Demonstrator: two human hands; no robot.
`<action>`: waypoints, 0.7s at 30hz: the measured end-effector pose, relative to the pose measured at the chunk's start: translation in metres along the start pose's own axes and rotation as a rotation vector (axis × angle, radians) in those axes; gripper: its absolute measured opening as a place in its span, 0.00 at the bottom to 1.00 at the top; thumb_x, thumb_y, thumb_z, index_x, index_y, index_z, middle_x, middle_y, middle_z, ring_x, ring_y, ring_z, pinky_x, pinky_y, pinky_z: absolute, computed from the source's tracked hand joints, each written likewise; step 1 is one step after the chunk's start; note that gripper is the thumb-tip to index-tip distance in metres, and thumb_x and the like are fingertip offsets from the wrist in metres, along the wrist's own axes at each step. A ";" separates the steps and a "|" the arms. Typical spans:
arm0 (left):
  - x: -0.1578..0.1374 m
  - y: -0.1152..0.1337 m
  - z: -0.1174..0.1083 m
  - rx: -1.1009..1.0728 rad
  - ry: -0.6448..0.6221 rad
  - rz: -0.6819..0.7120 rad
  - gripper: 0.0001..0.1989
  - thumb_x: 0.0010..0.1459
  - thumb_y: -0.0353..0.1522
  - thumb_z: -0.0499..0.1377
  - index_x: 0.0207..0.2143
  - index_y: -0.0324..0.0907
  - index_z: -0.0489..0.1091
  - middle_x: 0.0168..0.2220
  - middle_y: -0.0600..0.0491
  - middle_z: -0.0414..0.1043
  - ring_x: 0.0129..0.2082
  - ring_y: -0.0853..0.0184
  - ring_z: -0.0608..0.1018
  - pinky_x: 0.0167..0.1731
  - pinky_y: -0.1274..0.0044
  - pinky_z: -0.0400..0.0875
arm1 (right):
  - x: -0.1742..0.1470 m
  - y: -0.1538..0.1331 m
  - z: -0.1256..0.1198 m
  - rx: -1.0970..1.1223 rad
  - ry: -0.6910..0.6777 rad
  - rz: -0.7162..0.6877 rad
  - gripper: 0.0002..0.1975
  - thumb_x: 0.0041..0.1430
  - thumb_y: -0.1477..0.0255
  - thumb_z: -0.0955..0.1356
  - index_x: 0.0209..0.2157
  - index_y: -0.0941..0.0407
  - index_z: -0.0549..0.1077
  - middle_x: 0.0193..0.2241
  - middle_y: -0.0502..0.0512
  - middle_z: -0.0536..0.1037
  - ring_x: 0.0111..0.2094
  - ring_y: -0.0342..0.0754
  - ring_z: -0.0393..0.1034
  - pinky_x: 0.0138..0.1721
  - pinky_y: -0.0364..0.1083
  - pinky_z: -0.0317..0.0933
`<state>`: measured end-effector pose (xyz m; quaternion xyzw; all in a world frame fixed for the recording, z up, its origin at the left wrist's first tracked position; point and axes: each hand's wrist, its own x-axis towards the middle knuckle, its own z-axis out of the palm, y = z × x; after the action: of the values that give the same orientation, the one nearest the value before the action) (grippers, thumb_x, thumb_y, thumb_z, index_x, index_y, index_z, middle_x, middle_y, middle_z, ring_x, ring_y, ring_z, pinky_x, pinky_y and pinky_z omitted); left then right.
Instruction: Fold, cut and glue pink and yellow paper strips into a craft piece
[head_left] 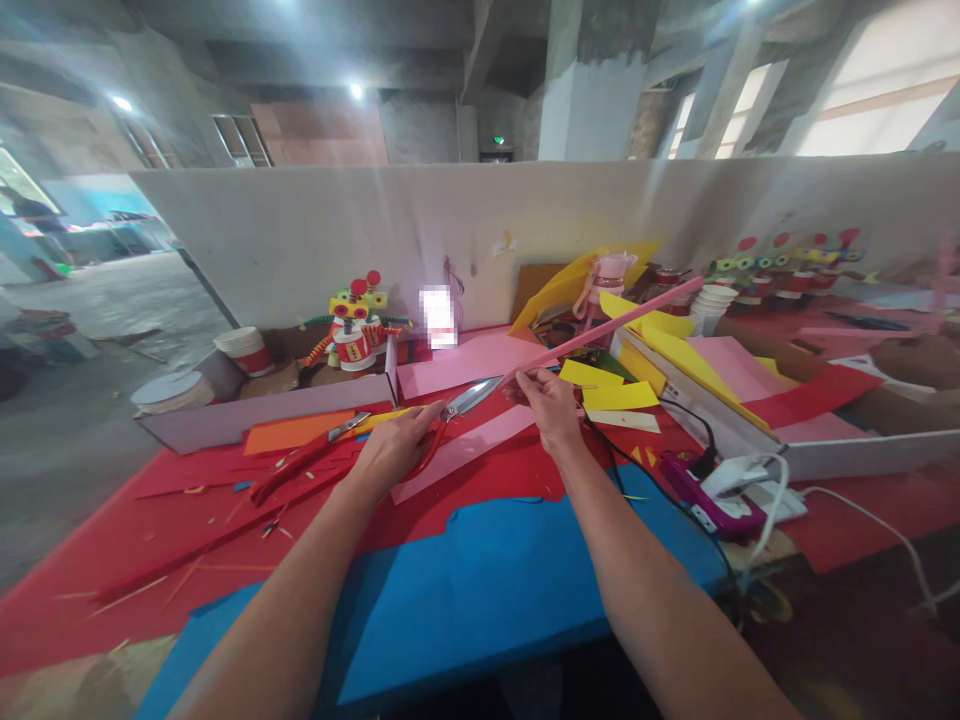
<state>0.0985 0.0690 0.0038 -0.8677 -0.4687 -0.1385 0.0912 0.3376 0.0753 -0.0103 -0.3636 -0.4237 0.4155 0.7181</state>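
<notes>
The left hand (401, 442) is gripping red-handled scissors (471, 400); the right hand (553, 408) is pinching 1 long pink strip (622, 325) above the red table (82, 590), its near end lying just beside the scissors' tips. The strip is reaching far past the pinch, so a loose hold could let it swing and spoil a cut. The right hand is sitting near the tips, so a slip might nick it.

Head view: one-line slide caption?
Left hand holds red-handled scissors near a pink strip in the right hand, over a paper-strewn table.
</notes>
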 end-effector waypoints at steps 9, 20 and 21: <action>0.000 -0.002 0.002 -0.037 0.030 0.012 0.23 0.59 0.29 0.53 0.57 0.48 0.65 0.49 0.46 0.75 0.42 0.61 0.80 0.34 0.76 0.73 | -0.001 -0.001 0.000 -0.024 -0.015 -0.003 0.20 0.44 0.53 0.74 0.28 0.55 0.73 0.21 0.49 0.78 0.24 0.45 0.75 0.31 0.45 0.72; 0.000 0.000 0.000 -0.059 0.026 0.025 0.20 0.59 0.28 0.52 0.54 0.47 0.66 0.43 0.48 0.77 0.39 0.63 0.80 0.34 0.77 0.71 | -0.001 -0.001 0.000 -0.030 -0.026 -0.002 0.18 0.46 0.55 0.74 0.28 0.56 0.73 0.21 0.50 0.79 0.25 0.45 0.76 0.31 0.44 0.71; 0.000 0.000 0.000 -0.059 0.028 0.025 0.20 0.59 0.28 0.52 0.54 0.47 0.66 0.42 0.48 0.77 0.38 0.63 0.80 0.34 0.78 0.71 | -0.001 -0.001 0.000 -0.031 -0.026 -0.002 0.18 0.46 0.55 0.74 0.28 0.56 0.73 0.21 0.50 0.79 0.25 0.45 0.76 0.31 0.44 0.71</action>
<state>0.0980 0.0691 0.0034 -0.8737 -0.4523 -0.1631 0.0740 0.3376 0.0741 -0.0100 -0.3689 -0.4394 0.4130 0.7072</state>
